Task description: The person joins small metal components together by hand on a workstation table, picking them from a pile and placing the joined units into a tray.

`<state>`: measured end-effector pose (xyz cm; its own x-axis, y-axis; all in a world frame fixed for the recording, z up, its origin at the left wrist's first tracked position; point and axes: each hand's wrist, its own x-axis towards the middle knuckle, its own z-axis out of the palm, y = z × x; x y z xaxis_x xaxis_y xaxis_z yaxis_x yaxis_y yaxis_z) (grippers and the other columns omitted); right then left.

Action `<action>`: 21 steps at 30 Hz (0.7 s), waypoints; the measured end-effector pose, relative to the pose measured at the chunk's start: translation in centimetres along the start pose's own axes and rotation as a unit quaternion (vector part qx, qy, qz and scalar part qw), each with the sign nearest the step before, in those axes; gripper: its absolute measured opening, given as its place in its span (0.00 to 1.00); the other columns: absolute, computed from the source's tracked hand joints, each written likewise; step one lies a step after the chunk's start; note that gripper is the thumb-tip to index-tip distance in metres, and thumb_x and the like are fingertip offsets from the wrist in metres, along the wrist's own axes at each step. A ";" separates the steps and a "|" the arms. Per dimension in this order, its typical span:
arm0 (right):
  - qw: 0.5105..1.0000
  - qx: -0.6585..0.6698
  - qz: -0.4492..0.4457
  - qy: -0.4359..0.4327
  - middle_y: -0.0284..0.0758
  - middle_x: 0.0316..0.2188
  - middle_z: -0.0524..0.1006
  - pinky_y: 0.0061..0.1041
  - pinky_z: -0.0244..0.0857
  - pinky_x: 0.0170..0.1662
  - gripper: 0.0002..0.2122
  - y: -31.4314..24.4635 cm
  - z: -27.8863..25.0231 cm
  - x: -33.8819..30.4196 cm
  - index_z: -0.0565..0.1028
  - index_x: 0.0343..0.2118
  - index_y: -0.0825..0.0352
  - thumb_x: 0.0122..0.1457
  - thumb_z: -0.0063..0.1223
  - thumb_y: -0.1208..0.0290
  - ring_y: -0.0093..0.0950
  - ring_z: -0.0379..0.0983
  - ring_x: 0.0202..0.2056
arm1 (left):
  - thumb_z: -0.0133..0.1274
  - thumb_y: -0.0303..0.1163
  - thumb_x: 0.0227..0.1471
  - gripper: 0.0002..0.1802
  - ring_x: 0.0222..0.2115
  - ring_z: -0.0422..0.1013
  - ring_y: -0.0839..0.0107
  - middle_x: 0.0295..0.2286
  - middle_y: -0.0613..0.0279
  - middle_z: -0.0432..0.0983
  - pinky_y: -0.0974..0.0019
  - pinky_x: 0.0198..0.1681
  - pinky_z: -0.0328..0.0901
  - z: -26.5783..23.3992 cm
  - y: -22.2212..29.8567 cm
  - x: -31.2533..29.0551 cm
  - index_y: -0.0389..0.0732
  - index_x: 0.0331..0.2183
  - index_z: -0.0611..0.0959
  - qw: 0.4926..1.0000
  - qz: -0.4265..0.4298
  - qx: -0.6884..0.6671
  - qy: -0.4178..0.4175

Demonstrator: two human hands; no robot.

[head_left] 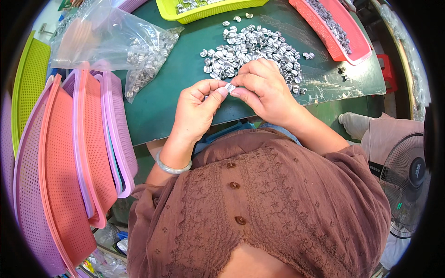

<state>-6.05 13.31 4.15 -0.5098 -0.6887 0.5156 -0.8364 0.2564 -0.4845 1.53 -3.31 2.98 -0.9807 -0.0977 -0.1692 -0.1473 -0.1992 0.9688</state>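
Note:
My left hand [199, 104] and my right hand [264, 88] meet over the near part of the green table. Between their thumbs and fingertips they pinch one small silvery metal piece [230, 87], rounded and grooved. Both hands are closed on it, and the fingers cover part of it. Just beyond my hands spreads a loose pile of similar small metal pieces [259, 44]. A few lie apart at its edges.
A clear plastic bag [148, 55] of such pieces lies at the left. Stacked pink and purple baskets [69, 153] stand nearer on that side. A lime-green basket [211, 11] and a pink basket [340, 34] hold more pieces. A fan [408, 176] stands at right.

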 end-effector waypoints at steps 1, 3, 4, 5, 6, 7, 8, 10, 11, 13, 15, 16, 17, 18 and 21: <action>1.000 -0.002 -0.005 0.006 0.32 0.29 0.71 0.29 0.55 0.38 0.07 0.0 0.0 0.0 0.75 0.30 0.65 0.47 0.57 0.73 0.31 0.66 0.33 | 0.51 0.26 0.52 0.06 0.17 0.58 0.87 0.19 0.74 0.69 0.83 0.18 0.53 -0.1 -0.1 0.0 0.36 0.34 0.79 0.999 -0.021 -0.026 -0.002; 1.000 -0.002 -0.006 0.024 0.31 0.27 0.70 0.29 0.55 0.38 0.06 -0.1 0.2 0.0 0.75 0.28 0.64 0.46 0.58 0.71 0.31 0.66 0.32 | 0.51 0.26 0.52 0.06 0.16 0.58 0.87 0.19 0.73 0.69 0.82 0.18 0.53 -0.1 -0.2 0.0 0.36 0.33 0.79 0.997 -0.047 -0.064 -0.002; 0.999 -0.002 -0.006 0.032 0.31 0.27 0.70 0.30 0.55 0.38 0.06 -0.1 0.3 0.0 0.75 0.27 0.64 0.45 0.58 0.70 0.31 0.65 0.32 | 0.51 0.26 0.52 0.06 0.16 0.58 0.86 0.18 0.73 0.69 0.82 0.17 0.53 -0.1 -0.2 0.0 0.36 0.33 0.79 0.996 -0.052 -0.076 0.000; 0.999 -0.003 -0.006 0.032 0.31 0.27 0.70 0.30 0.55 0.38 0.06 -0.1 0.3 0.0 0.75 0.27 0.64 0.45 0.58 0.71 0.31 0.65 0.32 | 0.51 0.26 0.52 0.06 0.16 0.58 0.86 0.18 0.72 0.68 0.82 0.17 0.53 -0.1 -0.2 -0.1 0.36 0.33 0.79 0.994 -0.058 -0.088 0.001; 0.999 -0.004 -0.006 0.032 0.31 0.27 0.70 0.30 0.55 0.38 0.06 -0.2 0.3 0.0 0.75 0.27 0.64 0.45 0.58 0.71 0.31 0.65 0.32 | 0.51 0.26 0.52 0.06 0.16 0.58 0.86 0.18 0.72 0.68 0.82 0.17 0.53 0.0 -0.2 -0.1 0.36 0.33 0.79 0.994 -0.060 -0.088 0.003; 0.999 -0.005 -0.005 0.031 0.31 0.27 0.70 0.30 0.56 0.38 0.06 -0.3 0.3 0.0 0.75 0.27 0.64 0.45 0.59 0.71 0.31 0.65 0.32 | 0.51 0.27 0.52 0.06 0.16 0.58 0.86 0.18 0.72 0.68 0.82 0.17 0.53 0.0 -0.2 -0.1 0.36 0.33 0.79 0.994 -0.062 -0.088 0.005; 1.000 -0.005 -0.005 0.031 0.31 0.27 0.70 0.30 0.56 0.38 0.06 -0.3 0.3 0.0 0.75 0.27 0.65 0.45 0.58 0.71 0.31 0.65 0.32 | 0.51 0.27 0.52 0.06 0.16 0.58 0.86 0.18 0.72 0.68 0.82 0.17 0.53 0.0 -0.2 -0.2 0.36 0.33 0.79 0.994 -0.064 -0.088 0.007; 1.000 -0.004 -0.005 0.029 0.32 0.27 0.70 0.30 0.56 0.37 0.06 -0.3 0.3 0.0 0.75 0.27 0.65 0.45 0.58 0.72 0.32 0.65 0.32 | 0.52 0.28 0.52 0.07 0.17 0.58 0.88 0.18 0.74 0.68 0.83 0.18 0.52 0.0 -0.2 -0.3 0.36 0.33 0.80 0.995 -0.053 -0.079 0.006; 1.000 -0.002 -0.005 0.029 0.32 0.27 0.70 0.30 0.56 0.38 0.06 -0.3 0.3 -0.1 0.75 0.27 0.65 0.45 0.58 0.72 0.32 0.65 0.32 | 0.52 0.29 0.52 0.07 0.17 0.58 0.89 0.18 0.75 0.68 0.83 0.18 0.52 -0.1 -0.3 -0.4 0.36 0.32 0.80 0.996 -0.047 -0.074 0.006; 1.000 0.004 -0.005 0.028 0.32 0.27 0.70 0.29 0.56 0.38 0.06 -0.4 0.3 -0.1 0.75 0.27 0.65 0.45 0.58 0.72 0.32 0.65 0.32 | 0.52 0.29 0.52 0.07 0.17 0.59 0.89 0.18 0.75 0.68 0.83 0.18 0.53 0.0 -0.2 -0.4 0.36 0.32 0.80 0.996 -0.043 -0.071 0.010; 0.999 0.009 -0.007 0.033 0.32 0.28 0.70 0.29 0.57 0.38 0.06 -0.4 0.4 -0.1 0.75 0.28 0.65 0.45 0.58 0.73 0.32 0.65 0.32 | 0.52 0.29 0.52 0.07 0.17 0.59 0.89 0.19 0.75 0.69 0.83 0.19 0.53 0.0 -0.2 -0.5 0.36 0.32 0.80 0.997 -0.037 -0.068 0.011; 0.999 0.012 -0.008 0.035 0.32 0.28 0.70 0.29 0.57 0.38 0.07 -0.4 0.4 -0.1 0.75 0.28 0.65 0.45 0.58 0.73 0.32 0.65 0.32 | 0.52 0.29 0.52 0.07 0.18 0.59 0.89 0.19 0.75 0.69 0.83 0.19 0.54 0.0 -0.2 -0.6 0.36 0.32 0.80 0.997 -0.032 -0.066 0.011; 0.999 0.014 -0.009 0.037 0.32 0.28 0.70 0.29 0.57 0.38 0.07 -0.4 0.4 -0.2 0.75 0.28 0.65 0.45 0.58 0.73 0.32 0.65 0.32 | 0.52 0.29 0.52 0.07 0.18 0.60 0.89 0.19 0.75 0.69 0.83 0.19 0.54 0.0 -0.2 -0.6 0.36 0.32 0.80 0.998 -0.028 -0.064 0.011; 0.999 0.016 -0.011 0.039 0.32 0.28 0.70 0.29 0.57 0.37 0.07 -0.4 0.4 -0.2 0.75 0.28 0.65 0.45 0.58 0.74 0.32 0.65 0.31 | 0.52 0.29 0.52 0.07 0.18 0.60 0.89 0.19 0.75 0.69 0.83 0.19 0.54 0.1 -0.2 -0.6 0.36 0.32 0.80 0.998 -0.024 -0.066 0.010; 0.998 0.032 -0.017 0.049 0.33 0.27 0.70 0.29 0.58 0.36 0.07 -0.3 0.4 -0.2 0.75 0.29 0.66 0.44 0.58 0.75 0.33 0.66 0.31 | 0.53 0.29 0.51 0.07 0.18 0.60 0.89 0.20 0.74 0.70 0.84 0.20 0.54 0.1 -0.2 -0.7 0.36 0.32 0.80 0.997 -0.018 -0.077 0.007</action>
<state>-5.60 13.05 3.93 -0.5009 -0.6259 0.5978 -0.8408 0.1881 -0.5076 2.22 -3.15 2.93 -0.9729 -0.1014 -0.2076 -0.1603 -0.3506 0.9227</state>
